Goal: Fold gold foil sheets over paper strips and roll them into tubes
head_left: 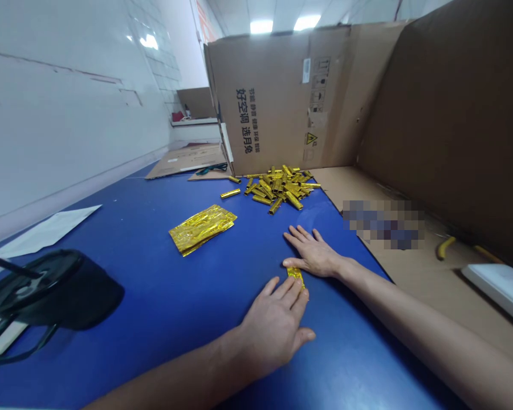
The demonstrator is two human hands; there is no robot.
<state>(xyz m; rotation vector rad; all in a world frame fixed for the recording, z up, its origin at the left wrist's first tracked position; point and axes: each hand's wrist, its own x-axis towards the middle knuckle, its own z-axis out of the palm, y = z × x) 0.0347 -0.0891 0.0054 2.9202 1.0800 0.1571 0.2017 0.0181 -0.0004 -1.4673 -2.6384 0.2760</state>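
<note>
A small folded piece of gold foil paper [294,274] lies on the blue tabletop between my two hands. My left hand [277,319] is flat, its fingertips resting over the near end of this piece and hiding part of it. At the far end, the thumb of my right hand [314,253] touches the foil while its other fingers stretch out on the table. Farther left sits a stack of flat gold foil sheets [203,225]. Beyond my hands is a pile of rolled gold foil pieces [280,185], with a single roll [229,193] apart from it.
A dark container with a straw [85,290] stands at the left, near green-handled scissors [38,347] and a white paper [47,230]. A tall cardboard box [277,114] walls the back. Cardboard also lines the right, where a white object [500,285] lies.
</note>
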